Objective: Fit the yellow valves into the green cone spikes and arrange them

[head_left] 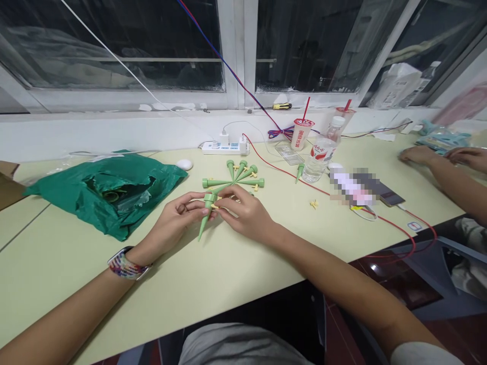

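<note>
A green plastic watering spike (205, 221), its tip slanting down, is held in the fingers of my left hand (173, 221). The fingers of my right hand (247, 213) pinch a small yellow valve (214, 206) at the side of the spike, just below its wide collar; how deep it sits is hidden by the fingertips. Just beyond my hands several like green spikes (218, 182) lie fanned out, tips together, with yellow valves (255, 187) by some heads. Farther right are another green spike (300, 173) and a loose yellow valve (314, 204).
A torn green plastic bag (91, 177) lies left. Along the wall stand a power strip (224, 148), a lidded cup (302, 136) and a water bottle (317, 154). A red cable (281, 171) runs right towards phones (388, 195). Another person's hands (418, 154) rest at far right.
</note>
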The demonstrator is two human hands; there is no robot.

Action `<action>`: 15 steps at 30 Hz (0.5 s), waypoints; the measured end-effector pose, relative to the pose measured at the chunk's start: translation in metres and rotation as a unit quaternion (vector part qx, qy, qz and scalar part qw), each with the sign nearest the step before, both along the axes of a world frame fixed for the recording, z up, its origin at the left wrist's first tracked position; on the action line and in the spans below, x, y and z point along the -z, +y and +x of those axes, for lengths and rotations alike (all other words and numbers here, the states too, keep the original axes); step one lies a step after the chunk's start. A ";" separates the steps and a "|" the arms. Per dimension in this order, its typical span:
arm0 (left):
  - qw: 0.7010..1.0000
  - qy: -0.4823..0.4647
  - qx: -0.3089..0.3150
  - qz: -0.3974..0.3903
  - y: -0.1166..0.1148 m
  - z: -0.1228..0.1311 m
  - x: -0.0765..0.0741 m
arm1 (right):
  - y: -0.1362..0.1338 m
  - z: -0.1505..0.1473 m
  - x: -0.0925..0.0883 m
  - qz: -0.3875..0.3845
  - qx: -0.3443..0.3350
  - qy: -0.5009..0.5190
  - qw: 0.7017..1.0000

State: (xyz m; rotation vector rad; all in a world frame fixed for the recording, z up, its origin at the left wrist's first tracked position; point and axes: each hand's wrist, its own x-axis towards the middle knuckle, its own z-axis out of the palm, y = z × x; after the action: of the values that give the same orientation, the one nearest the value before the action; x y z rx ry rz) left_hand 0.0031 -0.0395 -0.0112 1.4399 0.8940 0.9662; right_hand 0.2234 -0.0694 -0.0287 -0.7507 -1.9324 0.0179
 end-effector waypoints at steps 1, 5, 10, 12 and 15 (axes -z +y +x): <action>1.000 0.001 0.003 -0.002 0.001 -0.001 -0.002 | 0.000 0.001 -0.001 0.019 0.009 -0.014 1.000; 1.000 -0.009 -0.002 -0.022 0.004 -0.004 -0.007 | 0.001 0.003 -0.007 0.038 0.024 -0.052 0.998; 0.999 0.013 -0.008 -0.034 0.004 -0.002 -0.008 | 0.003 0.005 -0.008 0.021 0.012 -0.066 0.998; 0.999 0.016 -0.011 -0.032 0.003 -0.001 -0.007 | 0.003 0.004 -0.004 0.015 0.007 -0.055 0.998; 1.000 0.016 -0.014 -0.002 0.002 -0.001 -0.005 | 0.002 0.002 0.000 0.003 -0.021 0.009 1.000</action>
State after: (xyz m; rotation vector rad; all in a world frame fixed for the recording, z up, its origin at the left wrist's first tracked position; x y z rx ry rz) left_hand 0.0022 -0.0373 -0.0060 1.4458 0.9428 0.9634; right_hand 0.2250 -0.0675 -0.0290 -0.7031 -1.9302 0.0437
